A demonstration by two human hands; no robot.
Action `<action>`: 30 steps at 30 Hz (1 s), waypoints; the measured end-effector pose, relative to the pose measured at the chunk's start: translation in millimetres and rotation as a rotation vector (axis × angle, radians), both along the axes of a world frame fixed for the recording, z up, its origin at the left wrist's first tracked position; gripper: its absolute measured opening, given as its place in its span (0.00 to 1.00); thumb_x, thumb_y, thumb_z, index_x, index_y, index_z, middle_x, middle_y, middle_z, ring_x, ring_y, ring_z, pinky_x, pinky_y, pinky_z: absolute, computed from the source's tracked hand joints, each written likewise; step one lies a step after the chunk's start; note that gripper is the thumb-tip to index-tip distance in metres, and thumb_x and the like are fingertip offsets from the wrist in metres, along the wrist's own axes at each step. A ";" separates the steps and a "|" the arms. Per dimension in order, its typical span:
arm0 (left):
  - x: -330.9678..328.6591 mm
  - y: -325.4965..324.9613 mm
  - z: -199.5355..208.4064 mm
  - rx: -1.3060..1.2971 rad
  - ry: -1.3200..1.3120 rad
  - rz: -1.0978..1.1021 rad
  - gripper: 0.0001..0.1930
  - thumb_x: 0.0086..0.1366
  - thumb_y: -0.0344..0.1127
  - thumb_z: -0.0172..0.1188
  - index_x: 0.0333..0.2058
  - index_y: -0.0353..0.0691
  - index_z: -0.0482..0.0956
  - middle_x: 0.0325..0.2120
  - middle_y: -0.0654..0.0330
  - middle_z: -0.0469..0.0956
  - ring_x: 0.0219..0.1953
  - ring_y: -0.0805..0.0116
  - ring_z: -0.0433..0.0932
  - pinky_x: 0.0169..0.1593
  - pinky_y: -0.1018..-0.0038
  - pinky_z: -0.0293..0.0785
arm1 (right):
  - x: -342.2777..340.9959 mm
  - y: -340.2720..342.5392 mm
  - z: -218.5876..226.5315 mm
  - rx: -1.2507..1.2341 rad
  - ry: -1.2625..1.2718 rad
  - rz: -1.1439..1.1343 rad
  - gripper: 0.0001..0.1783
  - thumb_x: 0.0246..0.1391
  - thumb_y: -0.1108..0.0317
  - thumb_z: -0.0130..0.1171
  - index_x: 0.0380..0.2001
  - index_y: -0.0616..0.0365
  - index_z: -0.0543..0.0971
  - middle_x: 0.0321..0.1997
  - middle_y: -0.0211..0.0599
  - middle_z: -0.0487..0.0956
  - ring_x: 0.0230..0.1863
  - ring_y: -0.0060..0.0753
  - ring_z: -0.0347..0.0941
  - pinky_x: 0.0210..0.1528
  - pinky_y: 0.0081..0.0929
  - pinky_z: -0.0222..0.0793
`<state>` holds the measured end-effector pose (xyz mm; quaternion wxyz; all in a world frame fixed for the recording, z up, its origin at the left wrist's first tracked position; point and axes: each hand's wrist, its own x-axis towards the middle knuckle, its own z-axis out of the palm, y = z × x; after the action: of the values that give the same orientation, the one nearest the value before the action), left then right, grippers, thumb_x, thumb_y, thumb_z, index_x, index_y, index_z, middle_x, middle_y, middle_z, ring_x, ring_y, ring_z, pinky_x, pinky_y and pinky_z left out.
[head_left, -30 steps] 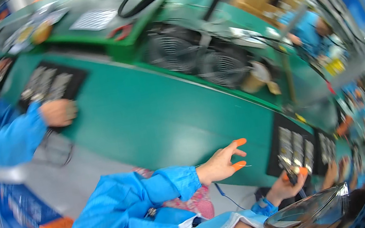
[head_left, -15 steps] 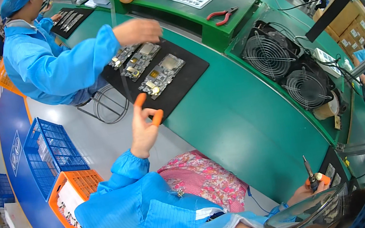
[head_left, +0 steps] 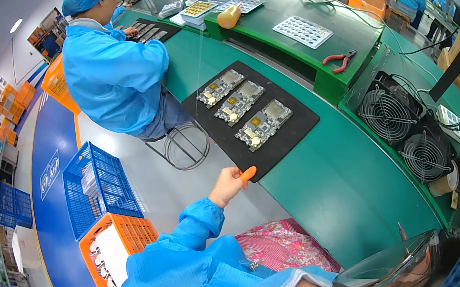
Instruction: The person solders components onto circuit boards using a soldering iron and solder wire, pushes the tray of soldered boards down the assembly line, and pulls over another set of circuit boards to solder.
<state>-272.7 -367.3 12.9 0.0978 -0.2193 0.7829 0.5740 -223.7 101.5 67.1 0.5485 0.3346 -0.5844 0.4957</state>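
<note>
My left hand point(head_left: 231, 186), with orange finger cots on its fingertips, is closed in a pinch at the near corner of a black mat point(head_left: 296, 137). Three bare circuit boards lie side by side on that mat; the nearest circuit board point(head_left: 264, 125) is closest to my fingers. My right hand point(head_left: 426, 270) is low at the right, mostly hidden behind the rim and lens of eyeglasses. Above the lens, only the thin metal tip of a screwdriver point(head_left: 402, 231) sticks up from it.
A co-worker in blue point(head_left: 111, 72) sits at the far left beside another dark mat of boards. Red-handled pliers point(head_left: 340, 62) and a white tray point(head_left: 303, 32) rest on the green shelf. Two black fans point(head_left: 386, 114) stand at right. Blue point(head_left: 100, 186) and orange crates point(head_left: 136, 235) sit at left.
My left hand's spread thumb and finger have closed at the mat's corner. The co-worker's arm has drawn back from over the boards. My view has shifted, and the right hand's tool is now mostly hidden.
</note>
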 end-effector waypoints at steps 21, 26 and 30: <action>72.3 218.3 47.4 1.092 -0.692 -0.676 0.26 0.66 0.53 0.42 0.37 0.31 0.76 0.06 0.74 0.51 0.09 0.83 0.43 0.14 0.81 0.40 | 58.9 2.4 1.7 -0.674 -0.684 -0.218 0.14 0.52 0.64 0.45 0.38 0.64 0.70 0.32 0.40 0.72 0.32 0.28 0.69 0.38 0.22 0.64; 89.3 276.3 28.7 1.092 -0.745 -0.726 0.27 0.65 0.53 0.44 0.40 0.29 0.73 0.18 0.61 0.71 0.08 0.82 0.47 0.12 0.83 0.45 | 80.8 26.5 -4.9 -0.707 -0.610 -0.168 0.17 0.51 0.66 0.47 0.42 0.66 0.70 0.36 0.43 0.73 0.37 0.32 0.71 0.42 0.27 0.68; 75.0 261.6 22.2 1.313 -0.817 -0.950 0.23 0.65 0.47 0.45 0.44 0.28 0.70 0.27 0.54 0.74 0.16 0.81 0.59 0.17 0.84 0.54 | 74.2 11.3 9.3 -0.758 -0.622 -0.283 0.17 0.51 0.65 0.48 0.42 0.66 0.70 0.36 0.42 0.73 0.38 0.32 0.71 0.44 0.28 0.67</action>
<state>-197.7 -105.7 35.1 0.6995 0.0399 0.2106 0.6817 -149.5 112.8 76.3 0.4932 -0.1338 -0.5388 0.6697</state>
